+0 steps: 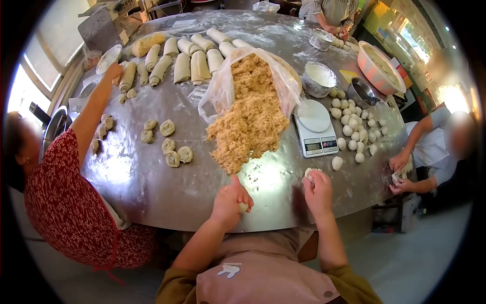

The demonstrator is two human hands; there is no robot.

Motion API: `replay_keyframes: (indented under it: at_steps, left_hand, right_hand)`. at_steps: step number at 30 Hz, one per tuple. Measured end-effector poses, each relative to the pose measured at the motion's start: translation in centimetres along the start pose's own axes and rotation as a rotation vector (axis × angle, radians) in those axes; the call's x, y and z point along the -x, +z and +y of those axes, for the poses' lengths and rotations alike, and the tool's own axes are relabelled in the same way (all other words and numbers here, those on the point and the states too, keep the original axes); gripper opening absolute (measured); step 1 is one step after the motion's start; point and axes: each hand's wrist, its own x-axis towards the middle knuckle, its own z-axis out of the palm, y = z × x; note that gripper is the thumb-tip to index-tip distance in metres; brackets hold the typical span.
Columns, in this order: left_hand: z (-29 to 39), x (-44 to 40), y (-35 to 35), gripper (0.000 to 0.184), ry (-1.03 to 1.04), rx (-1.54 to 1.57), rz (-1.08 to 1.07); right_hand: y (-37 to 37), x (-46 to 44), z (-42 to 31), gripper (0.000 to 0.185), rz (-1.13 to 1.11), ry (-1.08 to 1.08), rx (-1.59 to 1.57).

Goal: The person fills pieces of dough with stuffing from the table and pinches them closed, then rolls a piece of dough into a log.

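My left hand is closed, with a pale dough piece showing between its curled fingers and palm. Its raised fingertip reaches the near edge of a heap of crumbly tan filling, which spills from a clear plastic bag. To the right, my right hand pinches a small whitish dough lump, mostly covered by the fingers. Just beyond that hand stand a white kitchen scale and a loose dough ball.
Many dough balls lie right of the scale, near a flour bowl and a pink tub. Dough rolls and coiled pieces lie left. Co-workers stand left, right and at the far side.
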Motion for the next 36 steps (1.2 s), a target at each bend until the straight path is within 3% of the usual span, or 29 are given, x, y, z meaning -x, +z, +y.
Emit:
replay_keyframes:
  at_steps: [2, 4, 5, 8, 9, 12, 14, 16, 19, 20, 22, 23, 25, 26, 29, 31, 33, 36]
  left_hand:
    - [1.7, 0.2, 0.7, 0.058, -0.016, 0.068, 0.125]
    - [1.1, -1.6, -0.3, 0.058, 0.078, 0.214, 0.119]
    - [0.6, -1.9, -0.8, 0.058, 0.124, 0.285, 0.126]
    - [1.9, -1.2, 1.9, 0.061, 0.193, 0.389, 0.149]
    - [2.1, -0.8, 1.7, 0.072, 0.190, 0.377, -0.016]
    - [2.9, 0.2, 2.5, 0.079, 0.211, 0.466, -0.064]
    - [3.3, 0.6, 2.2, 0.079, 0.196, 0.482, -0.047]
    - [2.9, 0.5, 2.2, 0.074, 0.116, 0.153, 0.019]
    - [1.2, -0.2, 1.2, 0.064, 0.172, -0.109, -0.016]
    - [0.5, -0.9, 1.2, 0.064, 0.246, -0.064, -0.025]
    - [0.2, -1.5, 1.6, 0.064, 0.332, -0.045, 0.006]
    - [0.1, -1.3, 1.7, 0.064, 0.262, 0.097, -0.034]
    - [1.2, -0.6, 2.5, 0.064, 0.114, 0.373, -0.118]
    - [0.6, -0.8, 2.3, 0.064, 0.193, 0.430, -0.201]
    - [-0.3, -0.7, 3.0, 0.061, 0.378, -0.281, -0.082]
    - [-1.4, -1.2, 2.6, 0.055, 0.233, -0.437, 0.036]
    - [-2.7, -2.1, 1.7, 0.057, 0.286, -0.358, -0.069]
    - [-2.8, -2.2, 2.6, 0.060, 0.264, -0.188, -0.046]
  right_hand:
    - [-1.0, -1.0, -3.1, 0.024, -0.011, 0.022, -0.101]
    - [-0.9, -1.4, -6.6, 0.028, -0.072, -0.001, -0.280]
    - [-0.2, -1.4, -8.2, 0.032, -0.189, 0.027, -0.441]
    - [2.7, -1.3, -13.1, 0.045, -0.305, -0.109, -0.636]
    - [3.2, -1.4, -14.5, 0.043, -0.284, -0.136, -0.683]
    - [3.8, -1.3, -14.9, 0.038, -0.362, 0.138, -0.768]
    - [3.5, -1.7, -13.6, 0.043, -0.587, 0.241, -1.014]
    - [3.5, -1.5, -13.2, 0.061, -0.785, 0.347, -1.179]
    - [3.1, -1.0, -14.6, 0.061, -0.693, 0.394, -1.188]
    - [3.7, -0.2, -13.3, 0.060, -0.732, 0.382, -1.169]
    - [4.7, 0.2, -13.6, 0.060, -0.515, 0.271, -1.042]
    - [5.0, 0.2, -13.6, 0.061, -0.407, 0.214, -0.975]
    - [3.8, -0.7, -12.8, 0.062, -0.570, 0.321, -1.005]
    - [3.1, -1.1, -12.3, 0.063, -0.642, 0.379, -1.014]
    - [4.3, 0.1, -11.8, 0.063, -0.631, 0.504, -1.032]
    - [4.1, 0.4, -10.7, 0.063, -0.772, 0.506, -0.994]
    - [3.4, 0.0, -11.2, 0.050, -0.638, 0.531, -1.094]
    - [1.9, -0.9, -8.3, 0.038, -0.718, 0.590, -1.026]
